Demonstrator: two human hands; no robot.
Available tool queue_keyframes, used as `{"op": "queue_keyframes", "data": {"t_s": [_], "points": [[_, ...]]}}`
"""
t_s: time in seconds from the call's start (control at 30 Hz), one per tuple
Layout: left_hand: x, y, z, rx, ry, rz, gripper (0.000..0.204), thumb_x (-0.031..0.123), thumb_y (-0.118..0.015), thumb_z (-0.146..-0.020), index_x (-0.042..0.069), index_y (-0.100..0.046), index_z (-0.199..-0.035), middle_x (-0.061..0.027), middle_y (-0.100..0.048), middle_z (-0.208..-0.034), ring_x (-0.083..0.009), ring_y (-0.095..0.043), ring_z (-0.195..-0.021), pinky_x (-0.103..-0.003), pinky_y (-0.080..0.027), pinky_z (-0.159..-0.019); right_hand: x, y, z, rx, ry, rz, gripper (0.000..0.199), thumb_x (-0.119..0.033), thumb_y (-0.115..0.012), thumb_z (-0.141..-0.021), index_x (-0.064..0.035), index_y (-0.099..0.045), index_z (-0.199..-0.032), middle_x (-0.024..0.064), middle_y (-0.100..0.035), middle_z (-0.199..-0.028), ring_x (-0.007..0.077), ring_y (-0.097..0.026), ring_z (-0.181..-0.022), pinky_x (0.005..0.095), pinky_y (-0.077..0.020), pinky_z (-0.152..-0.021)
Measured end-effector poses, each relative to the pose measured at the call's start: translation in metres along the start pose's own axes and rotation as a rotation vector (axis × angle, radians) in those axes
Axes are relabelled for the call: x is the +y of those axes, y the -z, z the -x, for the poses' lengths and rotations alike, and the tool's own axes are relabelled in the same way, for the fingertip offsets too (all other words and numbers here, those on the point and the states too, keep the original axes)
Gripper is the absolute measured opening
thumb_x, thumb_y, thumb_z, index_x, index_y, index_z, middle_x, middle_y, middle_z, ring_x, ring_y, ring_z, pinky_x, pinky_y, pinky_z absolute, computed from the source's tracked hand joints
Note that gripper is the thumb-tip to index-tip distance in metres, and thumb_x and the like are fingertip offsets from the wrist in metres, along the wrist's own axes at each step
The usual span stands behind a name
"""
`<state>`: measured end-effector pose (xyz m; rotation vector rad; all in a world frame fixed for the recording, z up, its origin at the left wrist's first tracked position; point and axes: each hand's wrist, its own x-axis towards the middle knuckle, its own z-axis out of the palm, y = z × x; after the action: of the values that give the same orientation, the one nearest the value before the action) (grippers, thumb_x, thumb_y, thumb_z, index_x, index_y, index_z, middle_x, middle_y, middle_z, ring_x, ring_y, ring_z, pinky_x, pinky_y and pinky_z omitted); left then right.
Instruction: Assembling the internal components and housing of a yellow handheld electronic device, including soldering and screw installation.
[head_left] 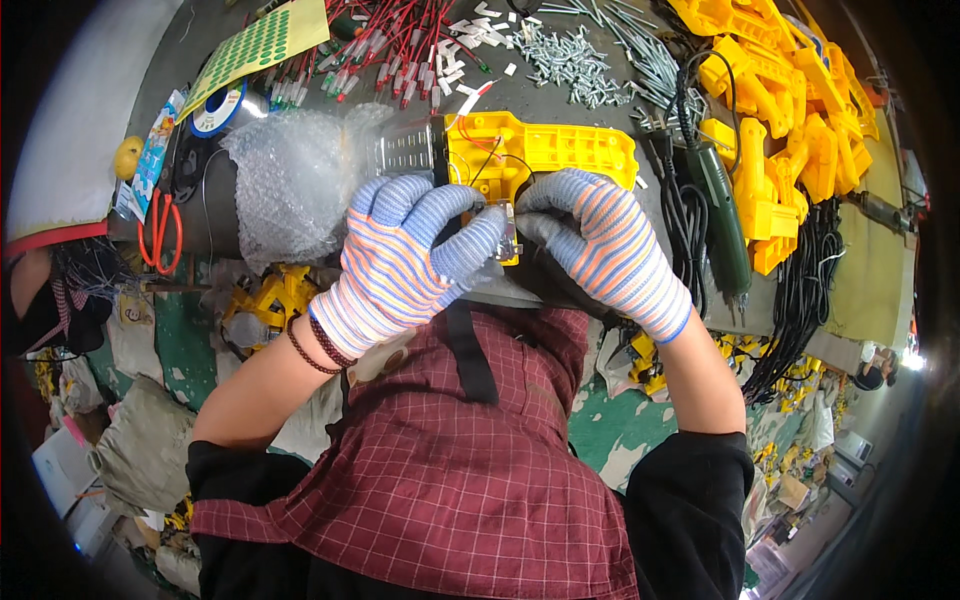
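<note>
A yellow plastic housing (565,148) lies open side up at the table's front, with thin red and black wires inside it. At its left end is a black and see-through slotted cage (408,148). My left hand (395,255), in a striped knit glove, is closed, thumb and fingers pinching a small part with a metal face (507,218) at the housing's near side. My right hand (612,245), gloved alike, pinches at that part's right edge. Its fingertips hide whatever they grip.
Bubble wrap (285,185) lies left, near orange-handled scissors (160,235) and a wire spool (218,108). Behind are red-wired parts (390,50) and loose screws (570,65). A green corded power screwdriver (715,205), black cables (800,310) and piled yellow housings (780,120) are right.
</note>
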<state>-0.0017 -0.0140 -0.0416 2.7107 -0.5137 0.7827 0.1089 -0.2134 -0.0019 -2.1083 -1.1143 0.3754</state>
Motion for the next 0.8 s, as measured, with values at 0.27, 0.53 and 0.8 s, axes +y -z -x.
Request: {"op": "queue_keyframes", "data": {"t_s": [0.27, 0.53, 0.8], "points": [[-0.005, -0.005, 0.004, 0.06, -0.085, -0.053, 0.039, 0.027, -0.074, -0.07, 0.024, -0.067, -0.108, -0.0038, -0.059, -0.105, -0.0283, -0.053, -0.096, -0.043, -0.046, -0.079, -0.005, -0.001, 0.005, -0.006, 0.023, 0.027, 0.012, -0.012, -0.064, -0.084, -0.0051, -0.065, -0.094, 0.017, -0.066, -0.086, 0.0384, -0.064, -0.083, 0.0453, -0.0509, -0.074], [0.002, -0.004, 0.013, 0.017, 0.026, 0.031, 0.036, 0.038, -0.069, -0.08, 0.02, -0.066, -0.11, -0.0036, -0.061, -0.124, -0.0275, -0.052, -0.101, -0.043, -0.042, -0.089, -0.007, -0.002, 0.006, -0.012, 0.046, 0.103, 0.015, -0.016, -0.066, -0.083, -0.0064, -0.064, -0.095, 0.015, -0.065, -0.086, 0.0364, -0.064, -0.082, 0.0448, -0.0511, -0.074], [0.018, 0.004, 0.018, 0.094, 0.15, 0.003, 0.041, 0.039, -0.07, -0.079, 0.015, -0.065, -0.112, -0.0068, -0.06, -0.12, -0.0282, -0.051, -0.101, -0.042, -0.043, -0.088, -0.014, -0.005, 0.012, 0.093, 0.117, 0.233, 0.019, -0.018, -0.071, -0.079, -0.0074, -0.064, -0.094, 0.0124, -0.065, -0.091, 0.035, -0.064, -0.085, 0.0438, -0.0509, -0.076]]}}
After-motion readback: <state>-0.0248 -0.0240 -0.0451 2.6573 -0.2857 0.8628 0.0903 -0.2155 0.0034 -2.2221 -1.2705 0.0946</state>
